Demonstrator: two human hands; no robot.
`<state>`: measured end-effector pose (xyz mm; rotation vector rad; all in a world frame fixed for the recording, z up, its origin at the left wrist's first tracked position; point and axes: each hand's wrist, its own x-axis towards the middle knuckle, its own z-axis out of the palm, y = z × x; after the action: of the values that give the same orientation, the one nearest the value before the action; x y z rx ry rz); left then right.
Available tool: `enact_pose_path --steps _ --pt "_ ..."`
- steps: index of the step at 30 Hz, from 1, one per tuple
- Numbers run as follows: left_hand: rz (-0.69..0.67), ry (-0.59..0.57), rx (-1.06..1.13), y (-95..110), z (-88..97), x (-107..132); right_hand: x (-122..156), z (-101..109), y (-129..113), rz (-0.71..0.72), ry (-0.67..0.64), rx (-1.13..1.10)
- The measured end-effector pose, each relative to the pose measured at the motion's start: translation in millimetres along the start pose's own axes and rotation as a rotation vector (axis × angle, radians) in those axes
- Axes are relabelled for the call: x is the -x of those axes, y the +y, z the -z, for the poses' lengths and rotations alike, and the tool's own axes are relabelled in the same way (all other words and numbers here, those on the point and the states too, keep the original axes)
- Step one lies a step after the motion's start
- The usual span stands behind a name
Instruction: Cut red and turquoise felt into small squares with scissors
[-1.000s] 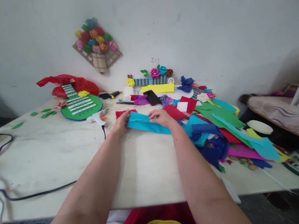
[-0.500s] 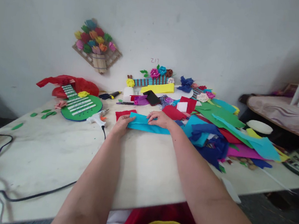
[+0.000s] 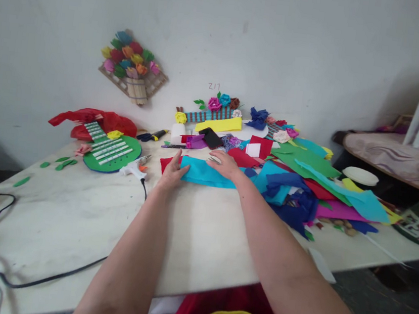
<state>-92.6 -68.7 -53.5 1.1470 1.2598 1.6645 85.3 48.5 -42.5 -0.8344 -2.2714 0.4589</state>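
A turquoise sheet of paper lies flat on the white table, over a red sheet. My left hand rests on the turquoise sheet's left end, fingers stretched out and pressing down. My right hand lies flat on its upper edge near the middle, fingers spread. Neither hand grips anything.
A heap of coloured paper sheets covers the table's right side. A glue gun with a black cable lies left of my hands, beside a green round craft piece. Paper flowers, a phone and pens sit by the wall.
The turquoise sheet now lies opened wider and flat. Both hands have gone from pinching its edge to pressing flat on it.
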Motion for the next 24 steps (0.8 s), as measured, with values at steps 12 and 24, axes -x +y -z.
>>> enact_pose_path --steps 12,24 --pt "-0.068 -0.069 -0.037 11 -5.4 4 -2 -6 1 -0.051 -0.058 0.017" --pt "0.03 -0.177 0.061 -2 5.4 -4 -1 -8 7 -0.026 0.02 -0.01"
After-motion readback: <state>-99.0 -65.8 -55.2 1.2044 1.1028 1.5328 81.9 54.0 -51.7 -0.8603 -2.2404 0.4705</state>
